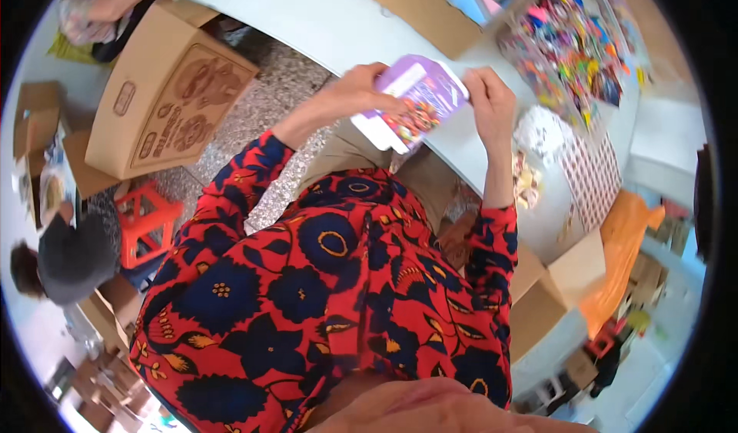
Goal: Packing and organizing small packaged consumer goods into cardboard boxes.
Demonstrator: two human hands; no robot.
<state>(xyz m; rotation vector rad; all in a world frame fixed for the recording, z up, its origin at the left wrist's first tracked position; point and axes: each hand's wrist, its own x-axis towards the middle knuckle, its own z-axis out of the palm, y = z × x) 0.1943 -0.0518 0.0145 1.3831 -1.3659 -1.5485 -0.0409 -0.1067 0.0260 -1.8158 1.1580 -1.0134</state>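
Between my hands, tilted above the near edge of the table, is a small purple carton (423, 93) with a picture of colourful pieces on its face. White flaps stick out at its lower left end. My left hand (355, 95) grips the carton's left side, thumb across the printed face and the other fingers hidden behind it. At the carton's right end, my right hand (490, 99) is closed with its bent fingertips on the edge. The carton's inside does not show.
A clear bin of colourful small wrapped pieces (565, 49) stands on the white table (277, 6) at the right, beside an open cardboard box (419, 10). Checked sheets (590, 175) lie nearer. A large printed carton (173, 87) and red stool (146, 222) are left. Other people sit nearby.
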